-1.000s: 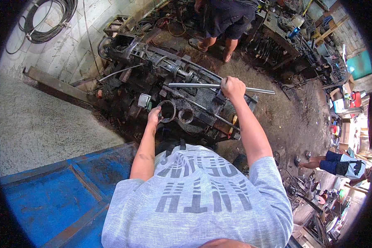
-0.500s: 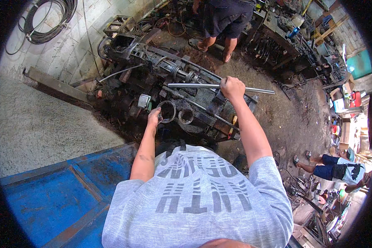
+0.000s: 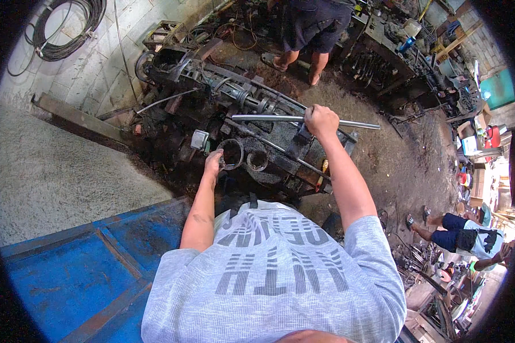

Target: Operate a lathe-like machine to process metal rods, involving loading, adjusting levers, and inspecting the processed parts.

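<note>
My right hand (image 3: 321, 121) is wrapped round a long, smooth steel bar (image 3: 263, 118) that lies crosswise above the near part of a greasy lathe-like machine (image 3: 226, 91). Both ends of the bar stick out past my fist. To the left and lower, my left hand (image 3: 213, 162) grips the left rim of a dark metal ring (image 3: 241, 155), with some fingers hidden. A smaller ring-shaped part (image 3: 258, 168) sits just right of it. Beyond my left hand is a small whitish square-faced part (image 3: 199, 139).
A yellow-handled brush (image 3: 324, 167) lies right of the machine rails. Another person's legs (image 3: 300, 54) stand beyond the machine; a second person (image 3: 469, 231) is at far right. A cluttered workbench (image 3: 383, 51) is at far right, a blue panel (image 3: 68, 280) at lower left.
My hands, the bar and the ring stay where they were. The person at far right has shifted slightly, with an arm moved.
</note>
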Demonstrator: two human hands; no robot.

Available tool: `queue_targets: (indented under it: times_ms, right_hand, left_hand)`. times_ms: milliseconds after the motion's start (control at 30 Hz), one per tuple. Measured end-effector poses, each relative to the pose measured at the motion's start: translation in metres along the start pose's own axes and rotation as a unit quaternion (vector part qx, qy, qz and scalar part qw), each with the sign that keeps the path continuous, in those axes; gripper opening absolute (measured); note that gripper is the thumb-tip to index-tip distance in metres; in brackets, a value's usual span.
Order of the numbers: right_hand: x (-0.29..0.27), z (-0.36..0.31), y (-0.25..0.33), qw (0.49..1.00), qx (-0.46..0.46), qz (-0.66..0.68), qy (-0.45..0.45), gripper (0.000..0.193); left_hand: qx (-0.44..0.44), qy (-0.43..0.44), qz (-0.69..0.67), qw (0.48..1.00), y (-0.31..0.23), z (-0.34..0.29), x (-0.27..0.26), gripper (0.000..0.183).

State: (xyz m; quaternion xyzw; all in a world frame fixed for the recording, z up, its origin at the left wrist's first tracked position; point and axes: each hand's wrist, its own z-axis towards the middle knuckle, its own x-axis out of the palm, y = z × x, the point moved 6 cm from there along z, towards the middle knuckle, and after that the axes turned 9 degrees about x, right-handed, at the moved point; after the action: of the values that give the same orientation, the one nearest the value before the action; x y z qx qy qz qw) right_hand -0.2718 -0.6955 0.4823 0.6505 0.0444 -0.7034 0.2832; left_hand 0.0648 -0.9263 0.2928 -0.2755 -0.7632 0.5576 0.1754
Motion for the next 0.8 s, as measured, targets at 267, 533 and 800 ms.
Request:
queue_targets:
  times_ms: [267,533,800]
  right_hand:
    - [0.005,0.002,-0.007,1.000,0.009,-0.014,0.002,0.035]
    - [0.002,0.001,-0.003,1.000,0.013,-0.013,-0.002,0.036]
    - [0.002,0.002,0.000,1.000,0.015,0.001,0.016,0.036]
  left_hand:
    - [-0.049,-0.001,0.005,0.999,0.004,0.005,0.004,0.028]
    - [-0.057,0.014,-0.015,0.998,0.002,0.003,0.003,0.032]
    - [-0.077,0.008,0.022,0.997,-0.017,-0.010,0.007,0.035]
